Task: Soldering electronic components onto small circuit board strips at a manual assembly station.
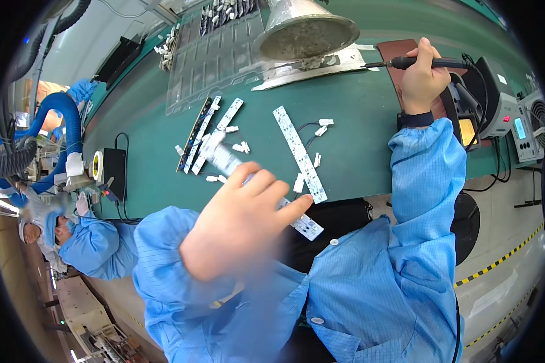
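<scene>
My left hand point(239, 212) is closed round a white LED circuit board strip point(309, 227). The strip slants beneath the fingers, its far end blurred and its near end past the table edge. My right hand point(422, 85) grips a black soldering iron point(401, 63), its tip pointing left by a whitish board point(321, 71) under a metal fume funnel point(309, 39). Another LED strip point(300, 154) with wires and white connectors point(324, 126) lies between my hands. Left of it rest several more strips point(198, 136), side by side.
A clear plastic tray point(215, 54) sits at the far left of the green table point(157, 145). The soldering station point(496, 100) and a grey device with a screen point(527, 130) stand at right. A black box point(113, 175) is at left; beyond it another person point(91, 245) sits.
</scene>
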Motion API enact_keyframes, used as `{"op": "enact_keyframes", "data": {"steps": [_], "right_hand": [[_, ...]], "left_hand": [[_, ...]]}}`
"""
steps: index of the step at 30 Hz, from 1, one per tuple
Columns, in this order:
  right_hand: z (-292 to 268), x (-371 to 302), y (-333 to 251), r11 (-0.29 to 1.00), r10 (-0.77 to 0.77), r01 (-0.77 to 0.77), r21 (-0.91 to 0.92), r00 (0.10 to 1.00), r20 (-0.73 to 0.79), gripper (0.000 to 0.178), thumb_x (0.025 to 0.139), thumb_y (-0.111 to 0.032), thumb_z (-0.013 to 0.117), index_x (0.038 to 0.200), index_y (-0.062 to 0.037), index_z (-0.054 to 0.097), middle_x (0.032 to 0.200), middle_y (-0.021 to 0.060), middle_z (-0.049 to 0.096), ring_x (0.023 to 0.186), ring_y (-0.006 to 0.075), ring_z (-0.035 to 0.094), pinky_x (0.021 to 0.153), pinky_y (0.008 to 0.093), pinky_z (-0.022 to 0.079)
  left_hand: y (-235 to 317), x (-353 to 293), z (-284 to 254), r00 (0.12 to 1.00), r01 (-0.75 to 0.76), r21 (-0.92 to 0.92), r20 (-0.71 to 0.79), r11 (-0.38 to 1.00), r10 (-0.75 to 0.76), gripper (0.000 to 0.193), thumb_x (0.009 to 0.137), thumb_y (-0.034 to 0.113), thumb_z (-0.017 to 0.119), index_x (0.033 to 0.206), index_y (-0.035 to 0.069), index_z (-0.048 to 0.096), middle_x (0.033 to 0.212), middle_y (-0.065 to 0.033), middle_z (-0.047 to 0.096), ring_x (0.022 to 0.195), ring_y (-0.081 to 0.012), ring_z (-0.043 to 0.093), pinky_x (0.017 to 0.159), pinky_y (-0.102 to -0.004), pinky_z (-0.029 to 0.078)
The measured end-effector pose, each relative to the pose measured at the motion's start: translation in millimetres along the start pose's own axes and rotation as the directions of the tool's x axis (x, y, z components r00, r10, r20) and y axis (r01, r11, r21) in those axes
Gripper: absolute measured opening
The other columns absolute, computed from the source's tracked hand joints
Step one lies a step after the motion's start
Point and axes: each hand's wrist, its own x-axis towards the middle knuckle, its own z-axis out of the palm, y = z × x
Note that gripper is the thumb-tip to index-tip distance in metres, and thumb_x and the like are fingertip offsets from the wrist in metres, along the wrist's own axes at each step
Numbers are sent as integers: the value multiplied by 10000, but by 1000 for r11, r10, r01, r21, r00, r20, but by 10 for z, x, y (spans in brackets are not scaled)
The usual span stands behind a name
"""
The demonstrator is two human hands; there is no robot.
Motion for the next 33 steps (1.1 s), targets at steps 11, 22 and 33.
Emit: {"op": "enact_keyframes", "data": {"steps": [11, 22, 33], "right_hand": [[80, -10, 12, 997, 76, -77, 26, 997, 19, 390, 960, -201, 591, 622, -8, 572, 604, -24, 516, 615, 68, 459, 578, 243, 367], [-1, 8, 75, 997, 70, -71, 32, 997, 12, 349, 960, -155, 585, 647, -1, 574, 661, 13, 566, 633, 86, 504, 596, 240, 401], [2, 9, 112, 996, 90, -91, 18, 995, 42, 343, 956, -155, 579, 651, 1, 563, 670, 22, 559, 647, 101, 508, 615, 251, 415]], "left_hand": [[-547, 223, 702, 982, -44, 8, -184, 999, 45, 481, 718, -19, 612, 1174, 132, 643, 1280, -125, 550, 1211, -298, 535, 1088, -512, 383], [-661, -7, 1022, 936, 61, -120, -337, 991, -99, 446, 688, -5, 684, 1123, 88, 656, 1153, -132, 601, 1075, -308, 606, 922, -431, 486], [-645, 79, 934, 983, -35, -80, -185, 996, 20, 456, 718, 33, 640, 1169, 96, 637, 1160, -71, 595, 954, -209, 597, 820, -329, 462]]}}
